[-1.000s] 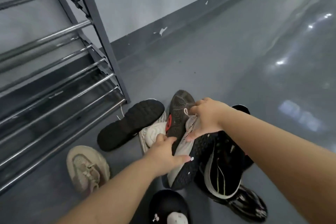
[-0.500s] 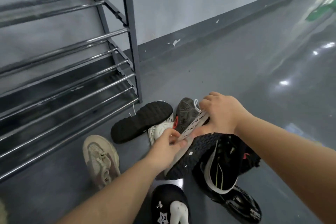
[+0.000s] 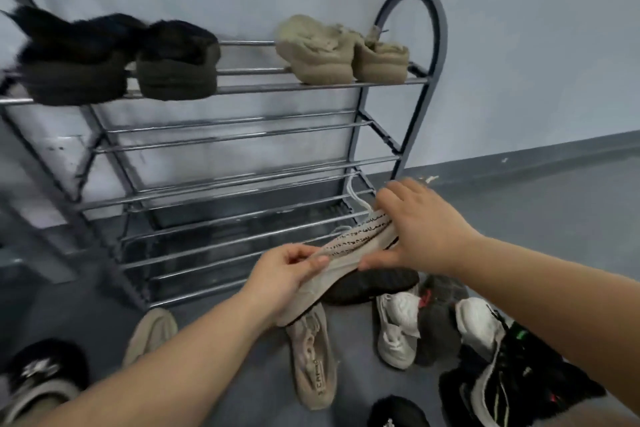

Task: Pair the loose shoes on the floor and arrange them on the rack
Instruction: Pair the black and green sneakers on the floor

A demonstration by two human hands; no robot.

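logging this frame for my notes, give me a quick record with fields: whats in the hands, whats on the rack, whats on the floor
held: beige shoe with black lettering, gripped by left hand and right hand, in front of the lower bars
rack top shelf: dark pair at left, tan pair at right
rack lower shelves: no shoes in view
floor: loose shoes, among them a beige shoe, a white shoe and a black shoe

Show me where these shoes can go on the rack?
Both hands, left and right, hold the shoes. The rack has bare bars below the top shelf, and a gap between the dark pair and tan pair. The floor pile is crowded.
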